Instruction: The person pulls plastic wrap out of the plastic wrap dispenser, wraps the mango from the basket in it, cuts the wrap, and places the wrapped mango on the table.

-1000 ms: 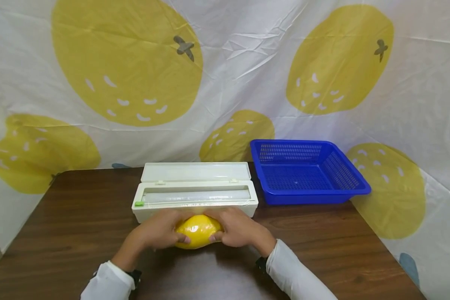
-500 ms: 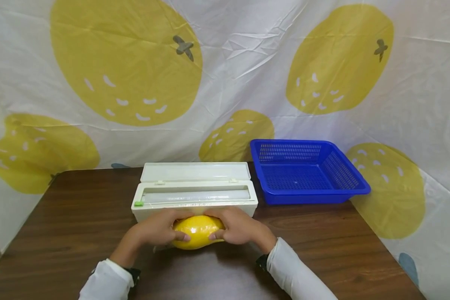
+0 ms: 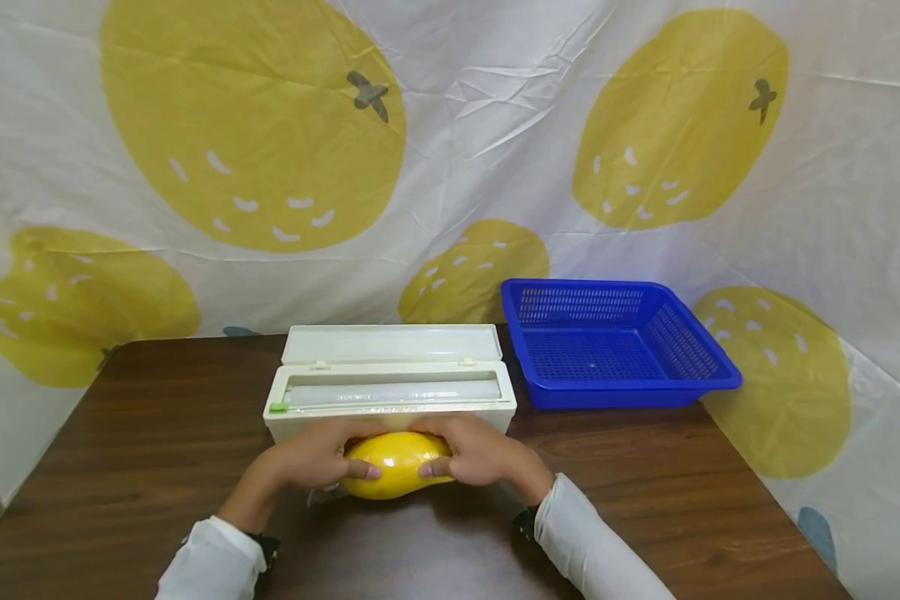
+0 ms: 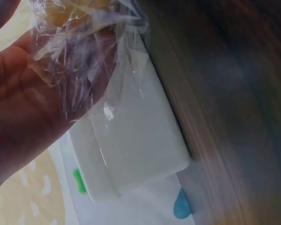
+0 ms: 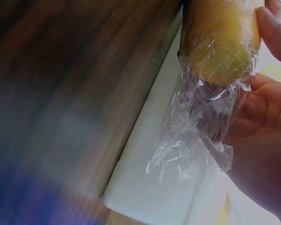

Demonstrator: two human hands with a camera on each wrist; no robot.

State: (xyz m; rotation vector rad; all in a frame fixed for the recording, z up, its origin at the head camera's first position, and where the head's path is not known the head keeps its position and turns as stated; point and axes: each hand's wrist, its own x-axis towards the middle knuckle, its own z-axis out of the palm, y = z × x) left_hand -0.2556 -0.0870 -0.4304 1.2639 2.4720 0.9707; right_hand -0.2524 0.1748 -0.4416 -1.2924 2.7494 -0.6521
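Observation:
A smooth, elongated yellow fruit [image 3: 396,465], wound in clear plastic wrap, is held between both hands close over the table. My left hand [image 3: 315,454] grips its left end, thumb on the near side and fingers behind. The right hand [image 3: 480,454] grips the right end the same way. Loose wrap [image 4: 79,70] hangs from the left end across the palm in the left wrist view. More crumpled wrap [image 5: 192,131] trails off the other end in the right wrist view. Right behind the hands stands a white cling film dispenser [image 3: 390,412], lid up, film roll inside.
A blue perforated plastic basket [image 3: 607,396] stands at the back right, beside the dispenser. The dispenser's raised lid [image 3: 392,343] leans toward a white curtain [image 3: 480,150] printed with yellow fruit. A green slider [image 3: 278,407] sits at its left corner. The brown wooden table [image 3: 157,442] spans the front.
The fruit has turned slightly between the hands, showing more of its length. Loose wrap now shows below the left hand. The hands have drifted apart a little; dispenser and basket have not moved.

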